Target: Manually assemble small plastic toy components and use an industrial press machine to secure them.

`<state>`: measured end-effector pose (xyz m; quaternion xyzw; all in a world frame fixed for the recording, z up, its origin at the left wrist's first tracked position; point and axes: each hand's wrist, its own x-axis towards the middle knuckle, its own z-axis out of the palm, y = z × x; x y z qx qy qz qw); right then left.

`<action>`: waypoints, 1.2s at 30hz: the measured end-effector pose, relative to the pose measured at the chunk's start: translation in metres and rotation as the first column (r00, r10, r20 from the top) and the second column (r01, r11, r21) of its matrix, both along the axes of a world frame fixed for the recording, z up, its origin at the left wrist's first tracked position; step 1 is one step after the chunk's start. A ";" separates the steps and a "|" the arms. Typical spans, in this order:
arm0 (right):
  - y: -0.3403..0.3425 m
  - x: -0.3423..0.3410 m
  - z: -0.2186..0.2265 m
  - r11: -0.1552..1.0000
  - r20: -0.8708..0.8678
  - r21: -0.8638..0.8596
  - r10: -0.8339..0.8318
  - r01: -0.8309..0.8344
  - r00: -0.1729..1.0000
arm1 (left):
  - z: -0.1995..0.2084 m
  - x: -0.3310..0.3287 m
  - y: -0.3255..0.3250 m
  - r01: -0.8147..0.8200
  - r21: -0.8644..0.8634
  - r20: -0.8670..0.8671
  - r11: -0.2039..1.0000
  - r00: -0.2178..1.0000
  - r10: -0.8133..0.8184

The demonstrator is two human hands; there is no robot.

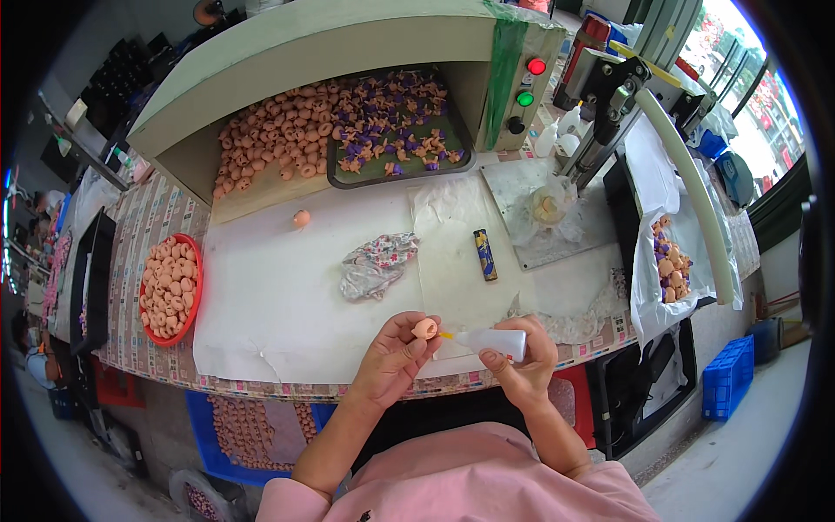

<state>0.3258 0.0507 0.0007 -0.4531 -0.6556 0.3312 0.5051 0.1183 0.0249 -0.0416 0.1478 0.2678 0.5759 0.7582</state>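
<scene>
At lower centre, our white squeeze bottle (497, 343) lies nearly level, its yellow nozzle pointing left at the small peach piece (425, 328). Our right hand (520, 358) wraps closed around the bottle; our left hand (393, 354) pinches the piece between fingertips. We cannot tell whether the nozzle touches it; fingers hide its underside.

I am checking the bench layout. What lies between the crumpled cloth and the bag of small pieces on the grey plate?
In the head view, a dark lighter lies on the white sheet between the crumpled cloth and the clear bag.
</scene>
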 end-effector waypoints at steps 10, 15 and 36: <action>0.003 0.002 -0.003 1.000 -0.016 0.002 -0.018 0.018 1.000 | 0.000 0.002 0.002 0.007 -0.010 0.025 1.000 1.000 -0.006; 0.006 0.001 -0.005 0.998 -0.018 0.038 -0.040 0.041 0.999 | -0.001 0.001 0.003 0.006 -0.013 0.033 1.000 0.999 -0.005; 0.056 -0.047 -0.016 0.988 0.143 -0.025 0.155 -0.153 0.978 | 0.012 -0.019 -0.010 0.072 -0.026 0.111 0.997 0.991 -0.069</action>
